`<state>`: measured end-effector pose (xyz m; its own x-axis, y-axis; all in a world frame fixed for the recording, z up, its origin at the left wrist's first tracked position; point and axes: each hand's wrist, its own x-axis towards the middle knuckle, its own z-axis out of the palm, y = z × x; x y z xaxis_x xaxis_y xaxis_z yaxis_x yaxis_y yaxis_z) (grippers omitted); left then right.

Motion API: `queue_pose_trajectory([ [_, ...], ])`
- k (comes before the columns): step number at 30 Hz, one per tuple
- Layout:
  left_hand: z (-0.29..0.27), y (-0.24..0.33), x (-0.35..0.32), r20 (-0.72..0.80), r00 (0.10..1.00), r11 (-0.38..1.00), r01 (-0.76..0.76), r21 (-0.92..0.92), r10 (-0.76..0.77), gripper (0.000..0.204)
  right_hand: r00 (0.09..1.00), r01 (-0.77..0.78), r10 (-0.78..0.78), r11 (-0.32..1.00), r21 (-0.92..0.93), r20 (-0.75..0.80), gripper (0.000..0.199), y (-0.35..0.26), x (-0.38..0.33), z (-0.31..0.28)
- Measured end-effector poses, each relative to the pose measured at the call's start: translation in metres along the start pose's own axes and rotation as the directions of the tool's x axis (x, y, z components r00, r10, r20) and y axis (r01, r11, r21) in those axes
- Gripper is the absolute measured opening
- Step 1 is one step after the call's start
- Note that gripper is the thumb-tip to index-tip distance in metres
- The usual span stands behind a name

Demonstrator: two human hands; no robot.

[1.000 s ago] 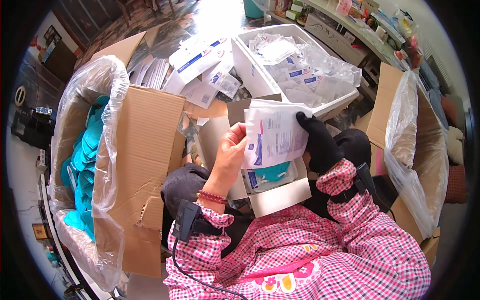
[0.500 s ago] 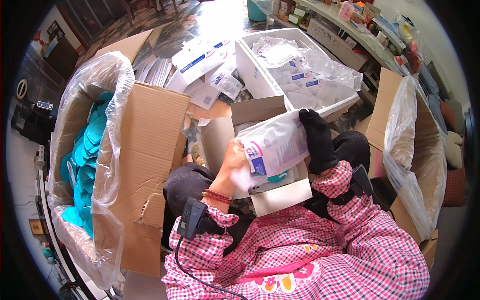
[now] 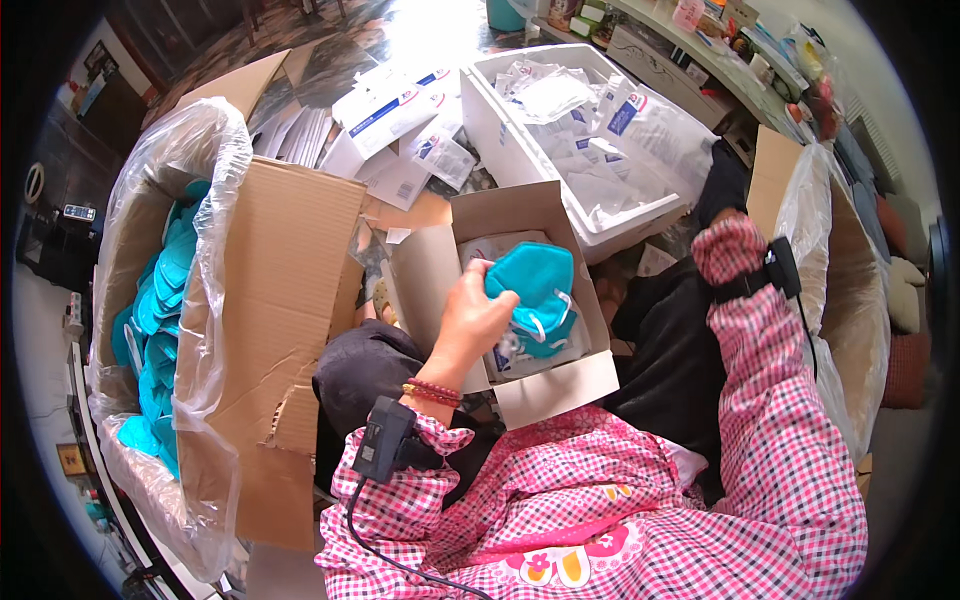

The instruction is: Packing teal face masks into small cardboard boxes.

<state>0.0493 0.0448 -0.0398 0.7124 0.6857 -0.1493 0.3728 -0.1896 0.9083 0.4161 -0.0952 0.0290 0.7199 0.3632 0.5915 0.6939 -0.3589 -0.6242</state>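
My left hand (image 3: pixel 472 312) pinches a teal face mask (image 3: pixel 530 283) with white ear loops by its left edge, over the open small carton (image 3: pixel 556 398). Below it, another teal mask (image 3: pixel 552 343) partly shows among pale plastic packaging inside the carton. At the right end of the white foam box (image 3: pixel 612 243), my right hand (image 3: pixel 722 185) in a black glove grips the end of a printed clear plastic pouch (image 3: pixel 650 135). The pouch lies tilted over the other pouches (image 3: pixel 590 160) in the box. The gloved fingers are dark and hard to make out.
To the left stands a big plastic-lined cardboard box (image 3: pixel 265 350) with many teal masks (image 3: pixel 165 310). Another plastic-lined box (image 3: pixel 850 300) is at the right. Flat white cartons (image 3: pixel 375 125) and paper stacks (image 3: pixel 300 140) lie beyond. Black devices with cables are strapped to both forearms.
My right hand has moved right and away, carrying the pouch from over the small carton to the foam box. My left hand has let go of the pouch and taken hold of a teal mask.
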Motion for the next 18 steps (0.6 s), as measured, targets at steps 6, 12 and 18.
queue_pose_trajectory([
  [6,0.03,-0.017,-0.021,0.223,0.966,0.894,-0.212,0.396,0.131,0.038,0.96,0.281,-0.264,0.922,-0.265,0.099,0.029,-0.022,0.009,0.034],
  [12,0.043,-0.034,-0.029,0.361,0.932,0.656,-0.294,0.695,0.035,0.031,0.392,0.437,-0.34,0.886,0.151,0.855,0.03,-0.071,-0.105,0.129],
  [18,0.052,-0.037,-0.027,0.341,0.938,0.612,-0.306,0.729,0.063,0.032,0.588,0.473,-0.301,0.881,-0.018,0.751,0.048,-0.033,-0.184,0.197],
])
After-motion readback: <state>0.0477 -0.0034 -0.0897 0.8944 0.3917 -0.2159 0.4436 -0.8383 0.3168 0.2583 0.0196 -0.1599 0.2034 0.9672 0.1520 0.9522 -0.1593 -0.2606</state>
